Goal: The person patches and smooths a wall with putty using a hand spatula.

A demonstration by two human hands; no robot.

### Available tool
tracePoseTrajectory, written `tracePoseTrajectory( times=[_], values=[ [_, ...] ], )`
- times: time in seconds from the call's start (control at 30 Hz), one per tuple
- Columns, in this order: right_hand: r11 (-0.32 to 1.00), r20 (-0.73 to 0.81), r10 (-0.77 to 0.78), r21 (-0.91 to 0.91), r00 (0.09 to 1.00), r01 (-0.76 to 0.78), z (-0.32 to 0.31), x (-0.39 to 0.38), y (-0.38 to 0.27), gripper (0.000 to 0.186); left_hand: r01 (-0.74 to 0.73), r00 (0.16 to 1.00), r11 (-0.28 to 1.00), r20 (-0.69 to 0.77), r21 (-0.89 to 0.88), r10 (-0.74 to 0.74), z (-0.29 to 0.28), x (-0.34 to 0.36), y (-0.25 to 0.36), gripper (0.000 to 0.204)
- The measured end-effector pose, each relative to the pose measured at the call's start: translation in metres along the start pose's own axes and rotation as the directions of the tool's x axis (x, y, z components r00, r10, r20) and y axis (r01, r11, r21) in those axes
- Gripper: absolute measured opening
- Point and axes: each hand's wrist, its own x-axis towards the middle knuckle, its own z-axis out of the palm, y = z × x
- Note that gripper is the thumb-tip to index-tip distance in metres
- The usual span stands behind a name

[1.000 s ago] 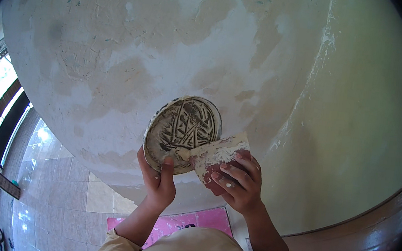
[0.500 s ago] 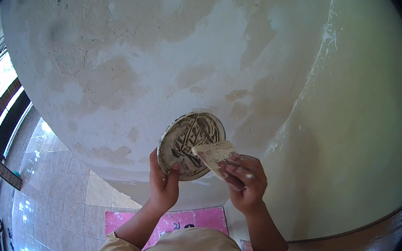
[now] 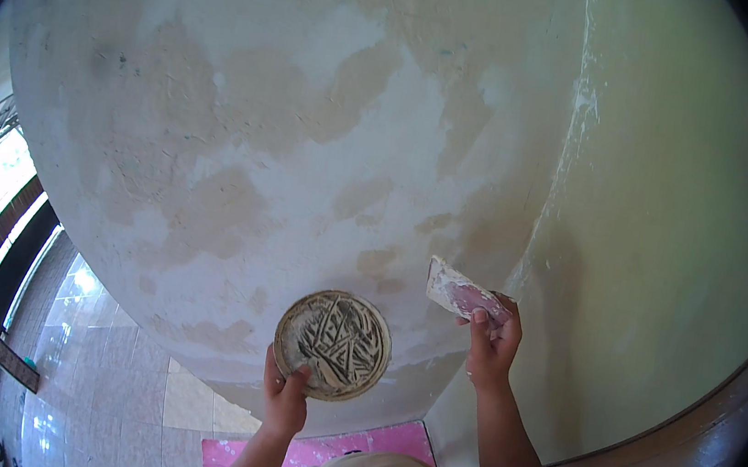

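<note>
Since the frame half a second earlier, the flat pink scraper (image 3: 466, 298) had come away from the round dish (image 3: 334, 345) and stood apart from it, toward two o'clock, while the dish sat lower in view. The right hand (image 3: 495, 332) pinched the scraper's near end, thumb on one face; the left hand (image 3: 284, 397) gripped the dish at about half past seven, thumb over the rim. The paste-smeared edge pointed toward ten o'clock, before the patchy wall (image 3: 308, 161); whether it touched could not be told. Good handling probably called for a firm pinch well back from that edge, leaving the blade clear of the fingers, and an even, shallow tilt against any surface. The dish, its grey paste scored with grooves, seemed best kept near and fairly level, so drips would land inside.
</note>
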Motion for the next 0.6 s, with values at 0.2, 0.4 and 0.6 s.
tracePoseTrajectory(
  times=[0.2,0.4,0.6],
  values=[
    [0.918,0.091,-0.344,-0.176,0.935,0.355,-0.003,0.061,-0.024,0.022,0.046,0.999,0.991,-0.005,-0.128,-0.047,-0.006,0.007,0.002,0.051],
    [0.500,0.257,-0.726,-0.440,0.638,0.746,0.006,0.157,-0.084,0.031,0.082,0.995,0.963,-0.033,-0.258,-0.093,-0.005,0.006,0.006,0.057],
    [0.117,0.376,-0.788,-0.686,0.488,0.718,0.024,0.238,-0.122,0.051,0.112,0.993,0.958,-0.008,-0.262,-0.118,-0.009,0.012,0.007,0.058]
  ],
)
